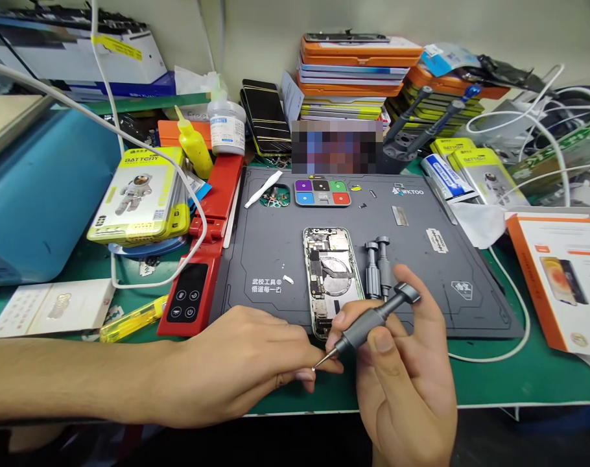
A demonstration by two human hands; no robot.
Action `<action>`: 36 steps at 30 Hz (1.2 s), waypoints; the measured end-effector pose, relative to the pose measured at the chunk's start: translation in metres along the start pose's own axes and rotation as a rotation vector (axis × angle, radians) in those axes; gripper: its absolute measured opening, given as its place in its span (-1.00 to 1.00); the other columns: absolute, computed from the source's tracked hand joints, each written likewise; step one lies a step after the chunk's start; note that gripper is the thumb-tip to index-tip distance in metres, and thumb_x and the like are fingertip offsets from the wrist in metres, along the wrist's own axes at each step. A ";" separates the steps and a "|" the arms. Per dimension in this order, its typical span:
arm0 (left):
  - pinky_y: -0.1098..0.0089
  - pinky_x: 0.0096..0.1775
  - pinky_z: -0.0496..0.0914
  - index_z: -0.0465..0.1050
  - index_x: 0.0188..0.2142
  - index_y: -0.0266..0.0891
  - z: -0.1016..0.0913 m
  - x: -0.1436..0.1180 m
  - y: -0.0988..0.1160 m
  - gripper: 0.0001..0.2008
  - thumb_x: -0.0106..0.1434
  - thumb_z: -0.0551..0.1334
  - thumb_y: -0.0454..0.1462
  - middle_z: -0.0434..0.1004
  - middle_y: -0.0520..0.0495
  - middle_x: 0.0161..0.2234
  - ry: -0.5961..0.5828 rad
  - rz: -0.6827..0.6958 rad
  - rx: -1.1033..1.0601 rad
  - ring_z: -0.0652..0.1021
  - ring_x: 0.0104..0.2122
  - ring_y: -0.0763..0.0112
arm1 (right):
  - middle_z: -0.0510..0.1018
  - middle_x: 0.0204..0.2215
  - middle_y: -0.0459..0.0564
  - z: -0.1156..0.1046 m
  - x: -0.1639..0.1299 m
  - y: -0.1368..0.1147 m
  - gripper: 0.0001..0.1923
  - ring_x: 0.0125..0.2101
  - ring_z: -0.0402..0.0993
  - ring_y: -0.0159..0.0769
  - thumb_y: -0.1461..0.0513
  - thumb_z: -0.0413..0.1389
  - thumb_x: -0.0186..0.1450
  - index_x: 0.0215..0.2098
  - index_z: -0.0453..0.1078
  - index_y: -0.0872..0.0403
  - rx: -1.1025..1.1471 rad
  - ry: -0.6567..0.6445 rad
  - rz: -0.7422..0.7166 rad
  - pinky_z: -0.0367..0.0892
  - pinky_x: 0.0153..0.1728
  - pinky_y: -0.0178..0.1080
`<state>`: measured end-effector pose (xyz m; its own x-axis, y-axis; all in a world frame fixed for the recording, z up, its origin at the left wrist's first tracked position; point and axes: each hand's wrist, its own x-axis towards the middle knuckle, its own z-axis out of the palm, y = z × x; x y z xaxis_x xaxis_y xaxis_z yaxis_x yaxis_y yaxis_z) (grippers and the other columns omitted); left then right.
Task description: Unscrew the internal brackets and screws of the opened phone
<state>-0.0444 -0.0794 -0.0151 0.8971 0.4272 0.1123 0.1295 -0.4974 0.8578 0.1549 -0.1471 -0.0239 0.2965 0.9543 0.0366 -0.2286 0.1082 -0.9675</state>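
Observation:
In my right hand (404, 376) is a grey precision screwdriver (365, 327), held at a slant with its tip down to the left. The tip meets the fingertips of my left hand (256, 363), where a tiny pale piece (314, 369) shows; it is too small to name. My left thumb and forefinger are pinched together there. Just beyond both hands lies an opened phone (331, 275) with its inner boards and a round coil exposed. Two more grey screwdrivers (377, 266) stand or lie to the right of the phone; which, I cannot tell.
A dark work mat (270, 246) lies under the phone, with a coloured magnetic tray (323, 193) and a white pry tool (264, 189). To the left are a red device (190, 292), yellow battery packs (137, 194) and a white cable (205, 220). An orange-edged box (562, 279) stands right.

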 end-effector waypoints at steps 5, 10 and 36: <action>0.46 -0.09 0.41 0.49 0.24 -0.18 -0.001 0.001 0.000 -0.68 0.65 0.06 -0.29 0.69 0.01 -0.10 0.008 -0.012 0.010 0.65 -0.16 0.37 | 0.67 -0.32 -0.09 0.000 0.001 0.001 -0.53 -0.36 0.62 -0.35 0.18 0.09 0.57 0.40 0.25 -0.26 -0.009 0.002 -0.005 0.61 -0.25 -0.29; 0.46 -0.09 0.40 0.50 0.22 -0.19 -0.002 0.000 0.002 -0.68 0.66 0.04 -0.29 0.69 0.02 -0.10 0.000 -0.006 0.011 0.65 -0.15 0.38 | 0.66 -0.33 -0.09 0.000 0.002 0.001 -0.52 -0.39 0.60 -0.34 0.17 0.11 0.56 0.40 0.25 -0.25 -0.036 0.003 -0.032 0.60 -0.31 -0.28; 0.46 -0.14 0.40 0.52 0.15 -0.12 -0.002 0.002 0.001 -0.68 0.70 0.00 -0.19 0.68 0.02 -0.15 0.031 0.045 0.045 0.64 -0.20 0.42 | 0.67 -0.38 -0.13 -0.001 0.001 -0.002 -0.53 -0.47 0.61 -0.38 0.11 0.24 0.50 0.33 0.34 -0.27 -0.037 0.011 0.013 0.61 -0.37 -0.34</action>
<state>-0.0435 -0.0781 -0.0127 0.8893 0.4260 0.1664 0.1083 -0.5496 0.8283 0.1567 -0.1465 -0.0227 0.3035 0.9526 0.0212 -0.1977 0.0847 -0.9766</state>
